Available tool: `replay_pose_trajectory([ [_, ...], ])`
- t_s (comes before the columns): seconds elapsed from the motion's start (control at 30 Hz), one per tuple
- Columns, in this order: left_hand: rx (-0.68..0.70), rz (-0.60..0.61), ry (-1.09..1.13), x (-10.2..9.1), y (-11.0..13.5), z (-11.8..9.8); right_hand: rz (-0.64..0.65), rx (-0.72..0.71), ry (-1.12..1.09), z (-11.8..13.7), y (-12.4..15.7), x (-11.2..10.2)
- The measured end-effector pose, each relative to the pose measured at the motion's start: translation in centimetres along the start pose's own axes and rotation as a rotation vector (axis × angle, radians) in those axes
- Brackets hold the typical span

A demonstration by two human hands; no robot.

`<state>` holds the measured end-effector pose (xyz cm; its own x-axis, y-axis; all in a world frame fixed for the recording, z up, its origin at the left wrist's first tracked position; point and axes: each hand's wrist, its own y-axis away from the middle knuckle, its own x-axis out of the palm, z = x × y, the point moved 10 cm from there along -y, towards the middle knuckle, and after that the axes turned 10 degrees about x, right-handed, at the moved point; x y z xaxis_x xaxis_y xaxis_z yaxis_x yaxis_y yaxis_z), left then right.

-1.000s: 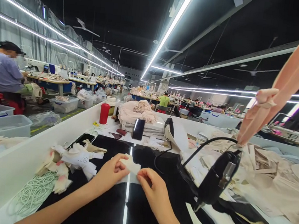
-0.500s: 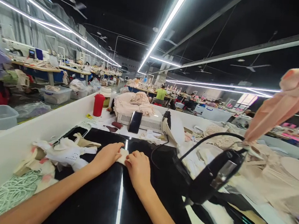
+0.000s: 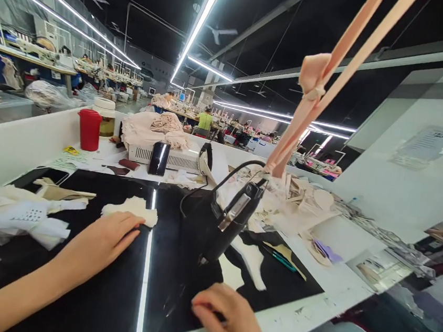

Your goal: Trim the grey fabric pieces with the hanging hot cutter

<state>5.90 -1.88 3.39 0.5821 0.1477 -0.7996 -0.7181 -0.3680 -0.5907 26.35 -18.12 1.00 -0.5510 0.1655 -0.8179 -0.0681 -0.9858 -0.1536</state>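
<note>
My left hand (image 3: 103,239) lies flat on the black work mat (image 3: 113,292), fingers stretched out and touching the edge of a small cream fabric piece (image 3: 132,210). My right hand (image 3: 229,320) rests near the table's front edge with its fingers curled, and I cannot make out anything in it. Just beyond it a black corded hand tool (image 3: 231,221) hangs tip-down from a pink fabric strap (image 3: 311,96), over white cut pieces (image 3: 251,259).
White perforated and cream fabric scraps (image 3: 14,213) lie at the left. A red cup (image 3: 89,129), a phone (image 3: 159,158) against a white box and a pile of beige fabric (image 3: 154,127) stand at the back. Cut pieces (image 3: 300,201) heap at the right; teal scissors (image 3: 281,259) lie nearby.
The view has swung right. My right hand let go of the cream piece and drew back toward the front edge. My left hand now lies flat beside the piece.
</note>
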Motion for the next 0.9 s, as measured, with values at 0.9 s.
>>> replay_pose_trajectory([
  [0.9,0.463,0.318,-0.098,11.6,-4.4,-21.8,-0.142,0.204,-0.034,-8.1,1.1,-4.0],
])
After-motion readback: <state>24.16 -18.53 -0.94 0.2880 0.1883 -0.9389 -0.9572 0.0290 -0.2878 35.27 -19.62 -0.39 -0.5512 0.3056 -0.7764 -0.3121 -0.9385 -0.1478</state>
